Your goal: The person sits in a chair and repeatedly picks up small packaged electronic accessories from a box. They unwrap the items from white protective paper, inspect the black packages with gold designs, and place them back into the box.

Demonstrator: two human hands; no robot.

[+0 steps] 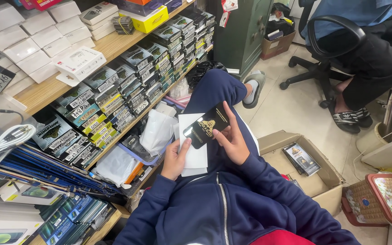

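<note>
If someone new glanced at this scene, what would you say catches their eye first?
At centre, the left hand and right hand hold a glossy black flat packet over a white envelope on the lap. To the left, wooden shelves carry rows of slim boxed packets; a cardboard box sits at right.

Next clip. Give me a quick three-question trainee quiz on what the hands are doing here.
1. True or false: both hands touch the black flat packet.
2. What lies under the packet, on the lap? A) white sleeve B) coiled cable C) woven basket
3. Which hand grips the packet's lower end?

Key:
1. True: left hand and right hand both hold it.
2. A, the white sleeve.
3. The left hand.
</note>
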